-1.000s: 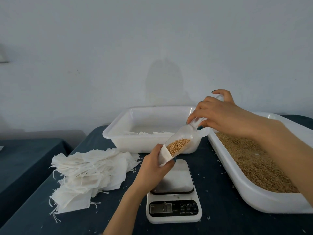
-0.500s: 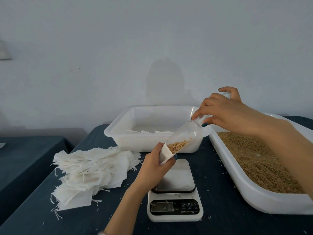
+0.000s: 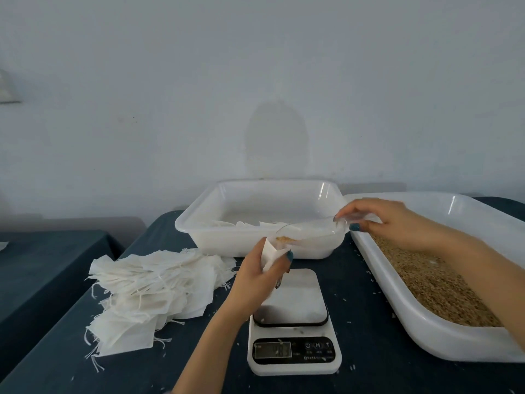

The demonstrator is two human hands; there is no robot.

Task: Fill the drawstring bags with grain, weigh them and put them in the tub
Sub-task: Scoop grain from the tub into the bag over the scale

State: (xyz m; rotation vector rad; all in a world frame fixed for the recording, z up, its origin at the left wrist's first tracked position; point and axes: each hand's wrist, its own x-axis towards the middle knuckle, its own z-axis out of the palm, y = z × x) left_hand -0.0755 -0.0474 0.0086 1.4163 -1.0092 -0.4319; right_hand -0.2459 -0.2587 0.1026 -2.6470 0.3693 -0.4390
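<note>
- Watching through the head camera, I saw the left hand (image 3: 254,280) curled around a small white drawstring bag (image 3: 270,253). It gripped the bag with the thumb on the near side and held it mouth-up above the far left corner of the scale (image 3: 292,365).
- The right hand (image 3: 383,220) pinched the handle end of a clear plastic scoop (image 3: 312,228) between fingertips and thumb. The scoop lay almost level, and its lip reached the bag's open mouth.
- A small clump of grain (image 3: 284,239) sat at the scoop's lip, right at the opening. I could not tell how much was inside the bag.
- The scale stood on the dark blue tabletop (image 3: 363,294), near the front edge. Its display faced me, but the digits were too blurred to read.
- The white tub (image 3: 196,220) stood just behind the scale. A few white bags (image 3: 247,223) lay flat on its floor, and I could not tell whether they were filled.
- To the right, a long white tray (image 3: 420,334) held the loose grain (image 3: 431,282). The right forearm reached across it.
- A pile of empty bags (image 3: 150,291) lay left of the scale with its strings trailing over the cloth.
- Stray kernels (image 3: 377,292) dotted the tabletop between the scale and the tray.
</note>
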